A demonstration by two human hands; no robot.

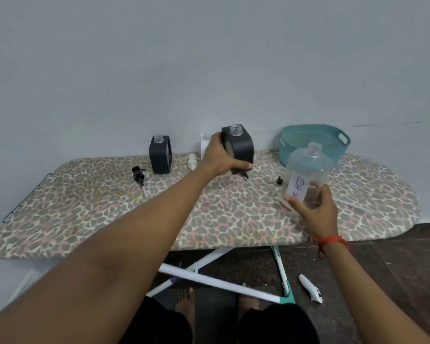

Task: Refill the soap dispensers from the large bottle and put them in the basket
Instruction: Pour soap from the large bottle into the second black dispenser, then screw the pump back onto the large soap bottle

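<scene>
**Q:** Why is the dark dispenser [241, 145] off the ironing board [109, 207]?

**A:** The left hand [219, 155], fingers curled round its body, holds it tilted with the open neck upward. The right hand [315, 212] clasps the large bottle [305, 170] low, probably ready to pour. The basket [333, 135] stands behind the bottle.

**Q:** What is unclear?

**A:** The bottle is blurred and its label is illegible. A white object [205, 142] is mostly hidden behind the left hand.

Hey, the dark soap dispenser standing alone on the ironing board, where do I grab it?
Probably its flat-sided middle, from the near side: the soap dispenser stands upright with its neck open, pump off, so keep it level.
</scene>
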